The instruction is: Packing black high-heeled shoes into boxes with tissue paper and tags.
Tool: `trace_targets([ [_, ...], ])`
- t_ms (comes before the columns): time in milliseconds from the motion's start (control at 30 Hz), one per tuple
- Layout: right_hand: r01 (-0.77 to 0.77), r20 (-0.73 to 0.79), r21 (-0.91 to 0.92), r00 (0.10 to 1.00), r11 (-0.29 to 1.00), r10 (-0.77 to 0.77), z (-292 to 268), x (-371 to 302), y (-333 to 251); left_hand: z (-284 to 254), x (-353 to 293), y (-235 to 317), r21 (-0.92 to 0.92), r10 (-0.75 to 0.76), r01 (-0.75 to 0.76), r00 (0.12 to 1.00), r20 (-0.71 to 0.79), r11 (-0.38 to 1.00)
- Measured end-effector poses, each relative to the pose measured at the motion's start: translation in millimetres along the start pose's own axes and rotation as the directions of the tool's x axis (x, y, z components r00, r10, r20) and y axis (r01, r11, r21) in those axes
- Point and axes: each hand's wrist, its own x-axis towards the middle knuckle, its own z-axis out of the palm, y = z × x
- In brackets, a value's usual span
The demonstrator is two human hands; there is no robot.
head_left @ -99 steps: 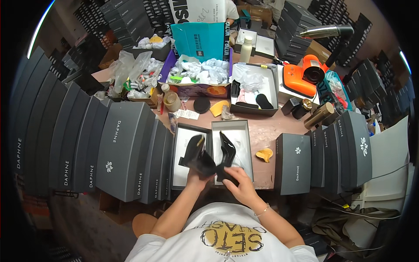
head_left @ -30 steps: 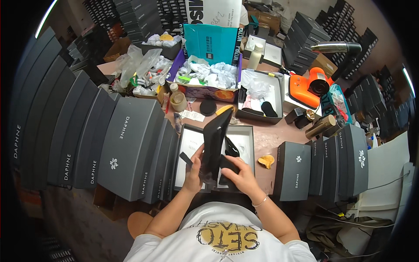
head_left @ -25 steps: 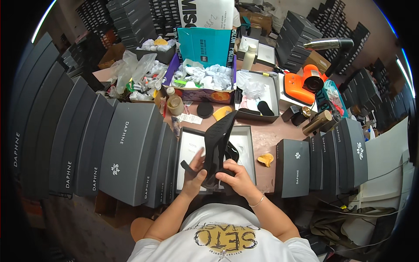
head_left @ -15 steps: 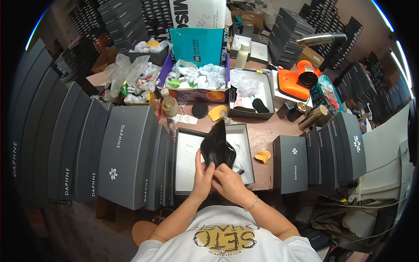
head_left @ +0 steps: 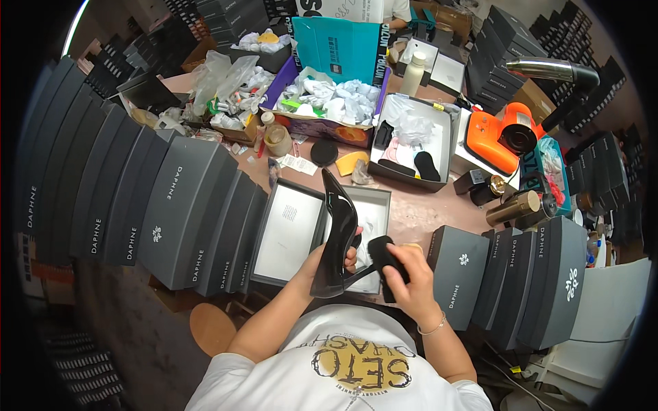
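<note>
A glossy black high-heeled shoe [head_left: 334, 243] is in my left hand [head_left: 310, 267], toe pointing away and thin heel sticking out to the right. My left fingers wrap round it from beneath and show on its right side. My right hand [head_left: 415, 279] grips a dark, fuzzy-looking pad [head_left: 388, 267], close beside the shoe's heel. Whether the pad touches the heel I cannot tell. Under both hands lies an open shoebox [head_left: 385, 214] with white paper inside. Its white-lined lid [head_left: 284, 229] rests to the left, partly under the shoe.
Grey shoeboxes stand in rows at left [head_left: 181, 205] and right [head_left: 460, 267]. Farther back are a purple carton [head_left: 329, 128] of crumpled paper, a box of insoles [head_left: 411, 179], an orange device [head_left: 490, 140], a glue jar [head_left: 277, 140] and a yellow sponge [head_left: 351, 163].
My hands have moved apart. The shoe has turned to show its side. My right hand has come away to the right and now holds the dark pad. The view has shifted.
</note>
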Motion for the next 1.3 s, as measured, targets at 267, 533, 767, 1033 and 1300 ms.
trace_targets([
  [267,0.268,0.110,-0.188,0.962,0.945,-0.250,60,29,14,3,13,-13,0.374,0.085,0.009,0.968,-0.235,0.927],
  [533,-0.039,0.364,0.052,0.931,0.998,0.018,83,15,-4,-13,14,44,0.478,0.391,-0.210,0.863,-0.318,0.853],
  [767,-0.222,0.148,-0.031,0.963,0.975,0.224,46,53,28,-29,2,72,0.658,0.592,-0.349,0.784,-0.185,0.667],
  [1033,-0.067,-0.039,-0.021,0.997,0.998,0.066,54,76,28,-22,-2,59,0.792,0.623,-0.288,0.769,-0.143,0.538],
  [1300,0.307,0.148,-0.478,0.952,0.823,-0.269,59,107,102,-26,-16,33,0.865,0.516,-0.131,0.841,-0.161,0.484],
])
